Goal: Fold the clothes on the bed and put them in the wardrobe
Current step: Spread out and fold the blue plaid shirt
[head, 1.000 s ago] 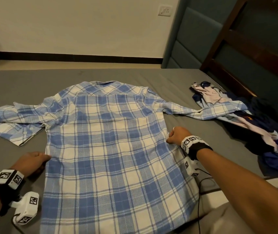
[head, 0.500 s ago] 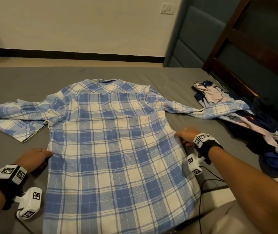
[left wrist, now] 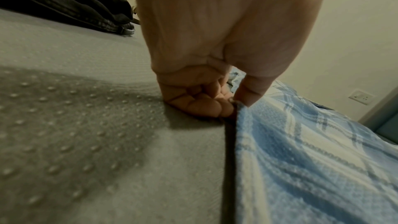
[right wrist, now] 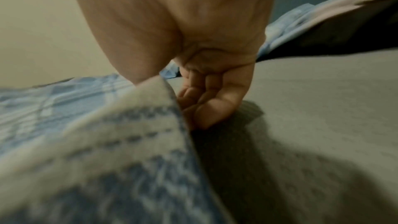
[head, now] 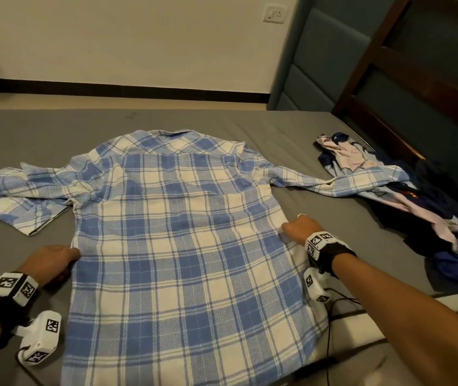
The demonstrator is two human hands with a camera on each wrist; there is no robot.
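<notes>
Shirt: blue-and-white plaid shirt (head: 183,246) spread flat, back side up, on the grey bed (head: 41,135), collar towards the far wall and hem towards the person.
Left sleeve: lies out to the left on the mattress, its cuff end doubled over itself.
Right sleeve: stretches out to the right, and its end rests on the pile of clothes (head: 423,213).
Left hand: left hand (head: 51,260) at the shirt's left side seam, about halfway down the body. In the left wrist view the thumb and curled fingers (left wrist: 206,106) pinch the very edge of the cloth, knuckles down on the mattress.
Right hand: right hand (head: 301,227) at the opposite side seam, roughly level with the left. The right wrist view (blurred) shows the thumb on top of the lifted edge and the fingers (right wrist: 206,105) curled beneath it, so it grips the shirt too.
Pile of clothes: dark blue, pale pink and light blue garments heaped unfolded at the right side of the bed, beside a dark wooden frame (head: 406,87).
Room: cream wall with a white socket (head: 274,14), and a padded teal headboard (head: 319,65) in the corner.
</notes>
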